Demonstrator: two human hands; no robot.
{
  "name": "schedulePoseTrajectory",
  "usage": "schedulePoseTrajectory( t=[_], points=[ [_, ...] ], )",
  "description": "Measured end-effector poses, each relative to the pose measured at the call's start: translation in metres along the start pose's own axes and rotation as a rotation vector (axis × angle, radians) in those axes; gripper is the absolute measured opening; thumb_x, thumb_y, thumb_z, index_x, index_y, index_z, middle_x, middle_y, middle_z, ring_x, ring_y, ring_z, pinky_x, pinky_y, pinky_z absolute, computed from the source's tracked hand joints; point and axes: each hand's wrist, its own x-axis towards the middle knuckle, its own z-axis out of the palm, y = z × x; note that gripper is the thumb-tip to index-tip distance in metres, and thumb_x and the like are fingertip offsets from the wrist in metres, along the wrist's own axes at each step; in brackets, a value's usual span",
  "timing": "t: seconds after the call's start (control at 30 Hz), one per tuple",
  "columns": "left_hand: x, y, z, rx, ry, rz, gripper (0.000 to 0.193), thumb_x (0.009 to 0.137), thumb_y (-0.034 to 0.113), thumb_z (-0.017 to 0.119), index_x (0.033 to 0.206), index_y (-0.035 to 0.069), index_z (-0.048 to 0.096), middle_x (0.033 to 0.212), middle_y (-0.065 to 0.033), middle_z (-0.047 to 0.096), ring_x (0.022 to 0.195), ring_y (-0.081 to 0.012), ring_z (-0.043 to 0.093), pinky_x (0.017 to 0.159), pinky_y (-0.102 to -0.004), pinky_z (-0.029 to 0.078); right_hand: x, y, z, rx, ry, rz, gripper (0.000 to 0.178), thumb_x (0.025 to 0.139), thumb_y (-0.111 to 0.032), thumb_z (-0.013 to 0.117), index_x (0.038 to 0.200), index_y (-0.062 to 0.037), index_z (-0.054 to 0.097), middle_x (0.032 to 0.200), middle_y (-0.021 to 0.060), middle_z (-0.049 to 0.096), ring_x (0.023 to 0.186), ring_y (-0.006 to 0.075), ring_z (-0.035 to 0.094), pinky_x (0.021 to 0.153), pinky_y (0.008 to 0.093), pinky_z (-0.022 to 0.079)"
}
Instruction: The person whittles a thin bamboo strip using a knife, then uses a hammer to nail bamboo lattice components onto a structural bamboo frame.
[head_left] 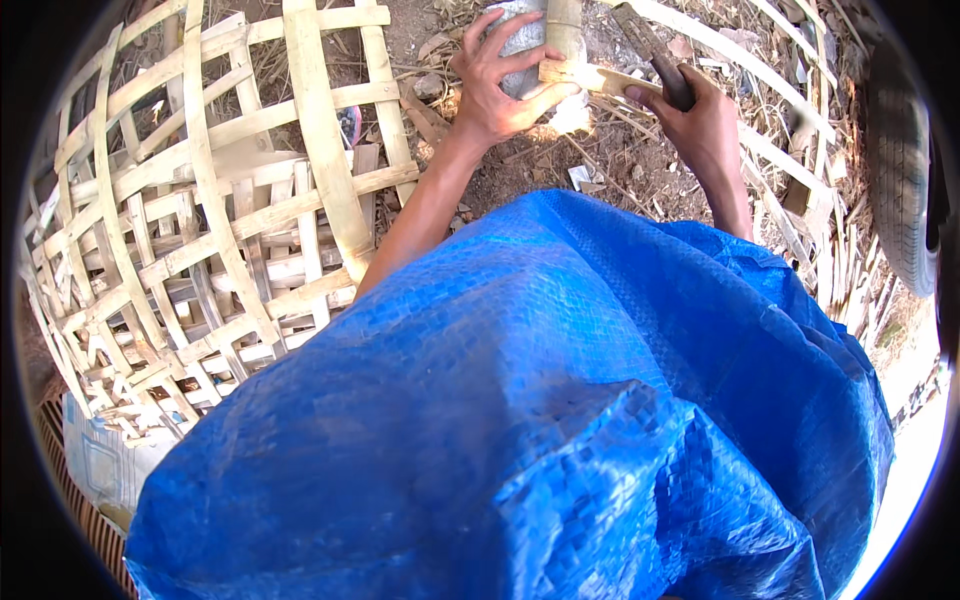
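Note:
My left hand (pixel 495 95) reaches out at the top centre. Its thumb and forefinger close around the end of a pale bamboo strip (pixel 600 79), while the other fingers spread over a grey stone block (pixel 520 38). Just above the strip's end, a bamboo pole (pixel 564 30) runs up to the frame's top edge. My right hand (pixel 697 110) grips the dark handle of a knife (pixel 672 80) with a brown, worn-looking blade slanting up and left. The right thumb meets the strip's other end.
Woven bamboo latticework (pixel 200 215) fills the left side. Blue tarpaulin (pixel 480 380) spreads across the foreground, below both forearms. Dirt and bamboo shavings (pixel 535 165) cover the ground. Curved bamboo strips (pixel 765 150) lie right of my right hand, with a tyre (pixel 898 160) beyond.

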Motion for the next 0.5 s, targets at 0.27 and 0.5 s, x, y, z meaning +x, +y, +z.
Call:
schedulePoseTrajectory(
  t=[0.27, 0.5],
  points=[
    [0.0, 0.006, 0.004, 0.055, -0.005, -0.022, 0.042, 0.062, 0.039, 0.095, 0.098, 0.022, 0.081, 0.139, 0.0018, 0.06, 0.14, -0.0295, 0.037, 0.116, -0.047, 0.03, -0.045, 0.007, 0.0, 0.724, -0.095, 0.055, 0.063, 0.104, -0.059, 0.045, 0.092, -0.0013, 0.067, 0.06, -0.0039, 0.047, 0.055, 0.0073, 0.039, 0.051, 0.0274, 0.028],
    [0.001, 0.005, 0.002, 0.065, -0.022, -0.041, 0.042, 0.06, 0.038, 0.096, 0.097, 0.023, 0.081, 0.139, 0.0025, 0.061, 0.14, -0.0289, 0.037, 0.117, -0.0446, 0.028, -0.07, -0.001, 0.036, 0.569, -0.043, -0.008, 0.048, 0.107, -0.039, 0.048, 0.087, 0.0015, 0.064, 0.062, 0.0083, 0.053, 0.058, 0.0147, 0.048, 0.056, 0.0347, 0.038]
  ],
)
